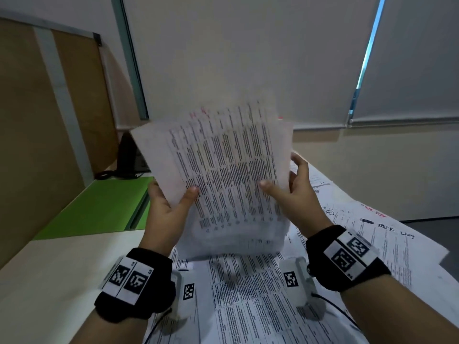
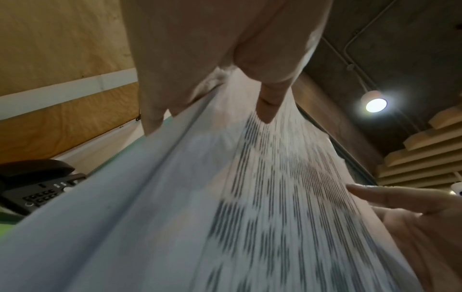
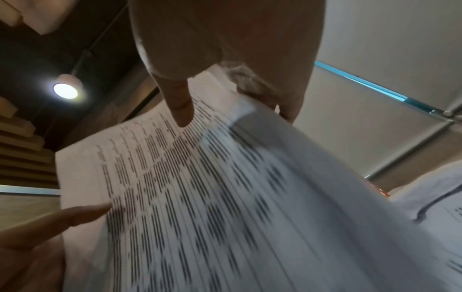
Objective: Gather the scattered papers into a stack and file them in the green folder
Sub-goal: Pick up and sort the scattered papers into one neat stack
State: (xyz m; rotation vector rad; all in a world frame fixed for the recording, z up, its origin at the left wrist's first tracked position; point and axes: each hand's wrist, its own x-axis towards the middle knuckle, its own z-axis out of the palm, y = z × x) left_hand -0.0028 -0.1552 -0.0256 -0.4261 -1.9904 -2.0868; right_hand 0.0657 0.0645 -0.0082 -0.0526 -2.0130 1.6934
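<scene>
Both hands hold a stack of printed papers [image 1: 223, 175] upright above the desk, its lower edge close to the sheets below. My left hand [image 1: 171, 202] grips the stack's left edge with the thumb on the front. My right hand [image 1: 285, 192] grips the right edge the same way. The stack [image 2: 262, 197] fills the left wrist view, with my left hand [image 2: 220, 79] pinching it, and my right hand [image 3: 225, 89] pinches the stack [image 3: 225, 197] in the right wrist view. The sheets are blurred. The green folder [image 1: 99, 204] lies flat on the desk to the left.
More printed sheets [image 1: 248, 306] lie on the desk under and right of my hands, one with handwriting [image 1: 387, 232]. A black desk phone [image 1: 129, 157] stands behind the folder. A brown partition [image 1: 37, 120] borders the desk on the left. Bare desk top [image 1: 62, 281] shows at the lower left.
</scene>
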